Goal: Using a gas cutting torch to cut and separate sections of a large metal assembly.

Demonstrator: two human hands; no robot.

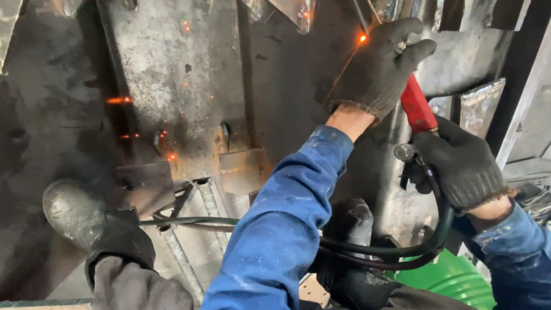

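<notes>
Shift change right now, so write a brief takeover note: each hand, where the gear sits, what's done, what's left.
Left hand, in a dark knit glove, is raised against the scorched grey steel plate wall, fingers curled by the glowing tip.
Right hand, gloved, grips the red-handled welding torch; its black cable loops down across the lap.
Orange sparks are scattering over the plate.
Both boots are braced on the steelwork; a green ribbed drum sits below right.
Done: bright weld beads show on tabs upper right.
Left: cannot tell how far this seam runs.

Blk knit gloves [381, 66], blue sleeves [276, 235], grey trousers [139, 306], scuffed dk boots [71, 209]
</notes>
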